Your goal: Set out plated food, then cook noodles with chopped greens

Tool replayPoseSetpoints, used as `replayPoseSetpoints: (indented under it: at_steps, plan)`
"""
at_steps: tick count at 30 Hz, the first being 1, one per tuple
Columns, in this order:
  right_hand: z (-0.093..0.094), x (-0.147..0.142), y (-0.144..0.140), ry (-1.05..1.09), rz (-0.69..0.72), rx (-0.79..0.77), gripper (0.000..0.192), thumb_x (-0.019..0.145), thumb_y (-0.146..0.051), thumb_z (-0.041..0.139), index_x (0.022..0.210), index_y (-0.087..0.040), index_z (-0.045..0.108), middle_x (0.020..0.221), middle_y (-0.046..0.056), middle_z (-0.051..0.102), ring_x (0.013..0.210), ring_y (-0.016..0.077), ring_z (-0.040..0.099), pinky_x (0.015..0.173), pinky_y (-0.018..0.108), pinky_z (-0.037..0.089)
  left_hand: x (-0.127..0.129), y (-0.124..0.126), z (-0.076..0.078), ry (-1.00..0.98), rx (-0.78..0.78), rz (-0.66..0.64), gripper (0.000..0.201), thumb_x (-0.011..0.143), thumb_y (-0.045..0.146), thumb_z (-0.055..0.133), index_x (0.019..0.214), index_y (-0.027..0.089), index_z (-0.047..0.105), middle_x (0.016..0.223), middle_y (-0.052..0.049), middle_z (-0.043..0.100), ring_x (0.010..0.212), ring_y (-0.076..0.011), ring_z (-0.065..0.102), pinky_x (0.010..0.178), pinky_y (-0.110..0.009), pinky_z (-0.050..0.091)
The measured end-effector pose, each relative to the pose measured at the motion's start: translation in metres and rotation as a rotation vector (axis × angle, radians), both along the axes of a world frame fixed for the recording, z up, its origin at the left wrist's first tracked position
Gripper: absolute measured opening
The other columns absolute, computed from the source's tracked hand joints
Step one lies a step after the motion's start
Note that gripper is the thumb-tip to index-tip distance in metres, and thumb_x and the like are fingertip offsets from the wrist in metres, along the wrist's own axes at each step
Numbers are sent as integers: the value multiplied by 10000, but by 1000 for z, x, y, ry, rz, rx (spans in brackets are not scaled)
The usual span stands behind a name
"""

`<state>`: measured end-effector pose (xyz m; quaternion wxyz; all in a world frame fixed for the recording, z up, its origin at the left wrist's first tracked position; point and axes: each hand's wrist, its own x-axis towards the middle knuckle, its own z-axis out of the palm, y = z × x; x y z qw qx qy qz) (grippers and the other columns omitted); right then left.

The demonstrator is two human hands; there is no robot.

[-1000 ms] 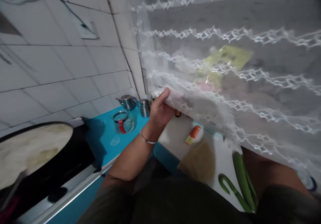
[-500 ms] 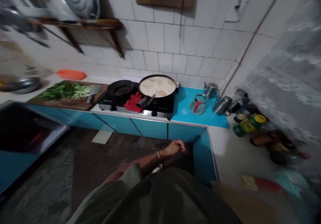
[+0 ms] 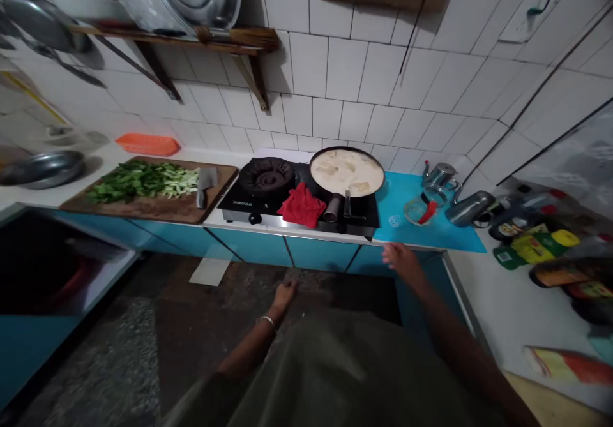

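Observation:
My left hand (image 3: 286,294), with a bangle at the wrist, hangs above the floor in front of the cabinets. Its fingers are curled together and hold nothing I can see. My right hand (image 3: 401,262) is raised by the counter edge below the blue mat, fingers loosely bent and apart, nothing in it. Beyond both hands stands the gas stove (image 3: 297,213). On its right burner sits a pan (image 3: 330,192) full of pale, creamy liquid with lumps, a metal utensil (image 3: 347,205) resting in it. A red cloth (image 3: 301,206) lies beside the pan handle (image 3: 332,209).
A cutting board (image 3: 138,209) with chopped greens (image 3: 138,180) and a cleaver (image 3: 205,184) lies left of the stove. To the right, a blue mat (image 3: 402,181) bears a glass jug (image 3: 419,210) and metal pots (image 3: 469,209). Several bottles (image 3: 541,247) line the right counter.
My view has shifted, so the stove sits further right. My right arm has come into view, hand near the counter edge. My left hand is now further left in the picture.

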<state>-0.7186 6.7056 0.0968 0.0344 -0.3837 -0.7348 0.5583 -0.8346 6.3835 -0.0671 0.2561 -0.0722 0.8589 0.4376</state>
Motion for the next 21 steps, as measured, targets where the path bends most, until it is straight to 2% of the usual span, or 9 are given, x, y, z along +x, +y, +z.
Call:
replayPoseSetpoints:
  at_steps: [3,6,8,10,13,15,16,18,21]
  plan:
    - [0,-64,-29,-51,-20,-225,386,960,-522,457,900,-170,605,866,107,709,700,180,676,604,291,522,-43,-12,-11,54,78,-23,360,747,515,585,615,191,501,547,9,558,595,-163,600,567,-241,453]
    - [-19,-94,-55,-134,-17,-322,375,973,-463,429,845,-153,597,757,87,687,597,144,633,563,264,501,-70,-21,-19,102,121,-8,350,786,502,549,638,188,505,590,7,586,619,-152,601,589,-236,465]
    - [-45,-95,-74,-164,62,-309,277,929,-401,513,836,-156,600,720,59,672,577,127,612,546,239,480,-75,-34,-22,136,116,49,310,808,454,538,657,184,532,619,3,605,651,-154,611,627,-240,479]
    - [-77,-88,-90,-177,199,-318,236,856,-391,595,831,-157,610,720,44,668,591,122,613,546,225,466,-72,-56,-23,171,86,148,234,806,383,560,695,178,576,662,0,633,695,-155,626,684,-246,493]
    - [-124,-83,-105,-203,419,-362,336,743,-501,665,818,-176,624,722,29,673,601,131,618,540,231,455,-66,-101,-22,214,-8,342,134,777,304,630,808,175,644,747,-16,682,759,-175,656,768,-279,511]
    - [-145,-90,-116,-222,537,-404,444,665,-594,698,827,-184,646,721,25,676,604,141,621,537,240,447,-70,-136,-18,249,-81,463,205,778,294,664,945,176,661,866,-47,714,853,-203,678,834,-316,520]
    - [-151,-96,-125,-216,583,-425,491,638,-632,707,834,-185,657,724,26,679,610,147,624,539,246,446,-77,-153,-14,285,-118,515,271,781,301,677,1020,174,653,943,-66,721,917,-222,681,871,-339,520]
    - [-149,-112,-147,-164,669,-463,556,627,-684,709,865,-182,678,750,37,692,639,160,638,557,262,460,-102,-188,-3,392,-185,592,400,791,316,690,1153,163,615,1124,-103,697,1076,-263,654,961,-386,501]
    - [-123,-152,-192,-48,799,-481,592,675,-704,694,951,-181,700,843,66,723,727,186,673,644,303,514,-162,-240,18,564,-241,649,529,809,324,686,1283,141,539,1328,-145,601,1266,-295,550,1093,-431,422]
